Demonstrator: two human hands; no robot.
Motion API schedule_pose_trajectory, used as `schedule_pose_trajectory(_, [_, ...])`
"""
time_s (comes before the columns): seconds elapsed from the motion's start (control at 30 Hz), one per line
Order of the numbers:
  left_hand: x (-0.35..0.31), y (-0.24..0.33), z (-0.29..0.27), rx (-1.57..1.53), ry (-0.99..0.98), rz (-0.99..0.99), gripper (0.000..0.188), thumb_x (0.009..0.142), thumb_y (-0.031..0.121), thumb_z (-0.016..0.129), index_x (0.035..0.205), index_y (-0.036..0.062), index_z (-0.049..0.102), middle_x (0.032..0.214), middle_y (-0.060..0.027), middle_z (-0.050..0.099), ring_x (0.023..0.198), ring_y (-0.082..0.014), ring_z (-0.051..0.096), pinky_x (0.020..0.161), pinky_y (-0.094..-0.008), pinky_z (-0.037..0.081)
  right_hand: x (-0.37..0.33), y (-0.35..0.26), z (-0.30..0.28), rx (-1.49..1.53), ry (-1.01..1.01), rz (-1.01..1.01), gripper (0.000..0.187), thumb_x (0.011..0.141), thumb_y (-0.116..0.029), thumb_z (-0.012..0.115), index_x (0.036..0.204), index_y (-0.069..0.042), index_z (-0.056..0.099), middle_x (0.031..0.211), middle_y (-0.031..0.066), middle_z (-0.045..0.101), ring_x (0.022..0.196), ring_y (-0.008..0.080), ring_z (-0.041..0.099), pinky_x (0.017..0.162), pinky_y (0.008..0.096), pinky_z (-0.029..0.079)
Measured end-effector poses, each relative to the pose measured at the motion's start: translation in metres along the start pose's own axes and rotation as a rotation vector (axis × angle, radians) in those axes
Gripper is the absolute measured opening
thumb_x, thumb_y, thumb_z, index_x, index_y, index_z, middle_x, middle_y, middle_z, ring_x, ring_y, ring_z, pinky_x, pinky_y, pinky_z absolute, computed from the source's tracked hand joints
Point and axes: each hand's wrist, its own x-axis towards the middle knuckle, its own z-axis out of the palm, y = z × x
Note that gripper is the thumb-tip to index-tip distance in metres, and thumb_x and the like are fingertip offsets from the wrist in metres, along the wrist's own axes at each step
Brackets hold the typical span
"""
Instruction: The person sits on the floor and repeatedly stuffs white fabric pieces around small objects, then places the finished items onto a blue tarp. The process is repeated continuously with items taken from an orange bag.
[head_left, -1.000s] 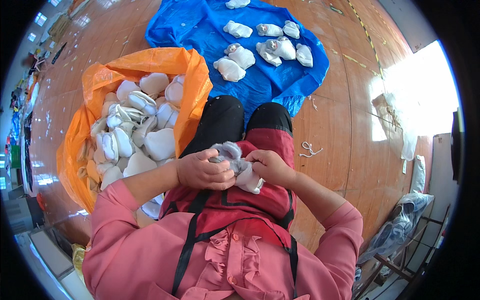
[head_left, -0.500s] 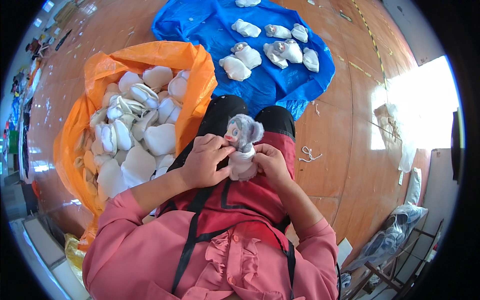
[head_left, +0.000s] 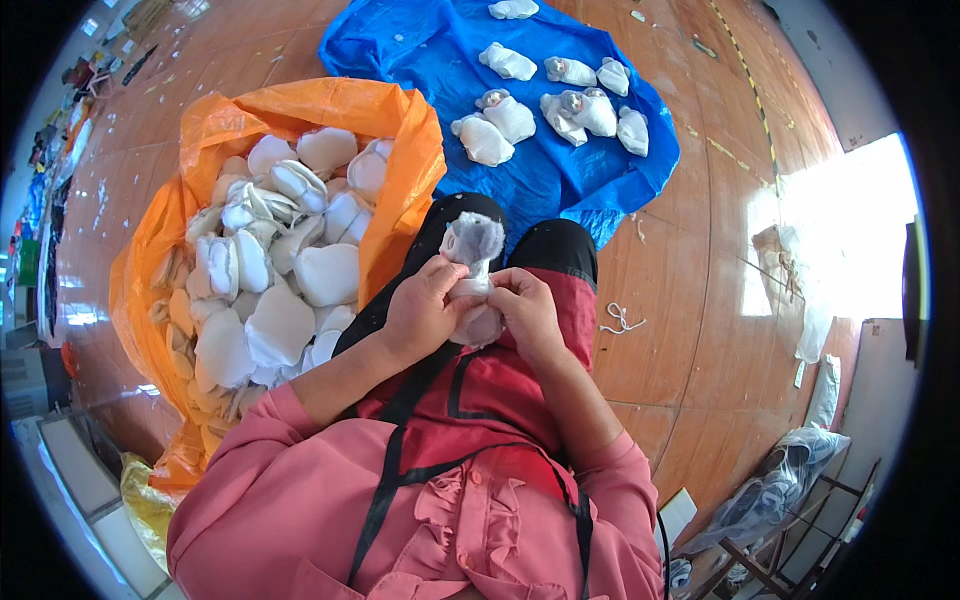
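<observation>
Plush toy (head_left: 476,238) between both hands, over red apron (head_left: 515,390), grey head away from person; white cloth (head_left: 468,288) around its middle; left hand (head_left: 420,302) fingers pinching toy and cloth at near-neck level; right hand (head_left: 530,312) thumb and finger pinched together at cloth's right side, exact grip hidden; best, by judgement: left steadies without squashing; right works cloth in small even tugs, fur untrapped, folds flat; orange bag (head_left: 300,95) to left; blue sheet (head_left: 400,55) beyond knees.
</observation>
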Motion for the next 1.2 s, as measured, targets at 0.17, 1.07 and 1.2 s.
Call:
schedule_pose_trajectory(0.17, [-0.002, 0.0, 0.001, -0.188, -0.052, -0.274, 0.031, 0.085, 0.01, 0.072, 0.11, 0.0027, 0.057, 0.1, -0.0159, 0.067, 0.085, -0.0302, 0.069, 0.072, -0.0351, 0.054, 0.011, 0.006, 0.004, 0.018, -0.008, -0.095, 0.019, 0.083, -0.008, 0.067, 0.099, 0.003, 0.068, 0.082, 0.0038, 0.068, 0.072, 0.009, 0.061, 0.064, 0.0232, 0.049])
schedule_pose_trajectory(1.07, [0.01, -0.002, -0.032, -0.197, 0.172, -0.199, 0.029, 0.086, -0.004, 0.068, 0.112, 0.0014, 0.057, 0.107, -0.0104, 0.06, 0.084, -0.0179, 0.065, 0.073, -0.0258, 0.054, 0.012, 0.05, 0.009, 0.65, -0.125, -0.072, 0.035, 0.098, -0.009, 0.06, 0.132, -0.002, 0.051, 0.122, 0.0091, 0.062, 0.111, 0.0198, 0.062, 0.097, 0.0362, 0.051])
schedule_pose_trajectory(1.2, [-0.002, -0.004, -0.021, -0.125, 0.077, -0.074, 0.036, 0.078, 0.006, 0.078, 0.109, 0.0013, 0.059, 0.109, -0.0122, 0.06, 0.097, -0.0284, 0.063, 0.087, -0.0357, 0.052, 0.013, 0.053, 0.01, 0.741, -0.199, -0.067, 0.037, 0.099, -0.006, 0.057, 0.134, -0.004, 0.047, 0.128, 0.0097, 0.058, 0.116, 0.0221, 0.059, 0.1, 0.0391, 0.05])
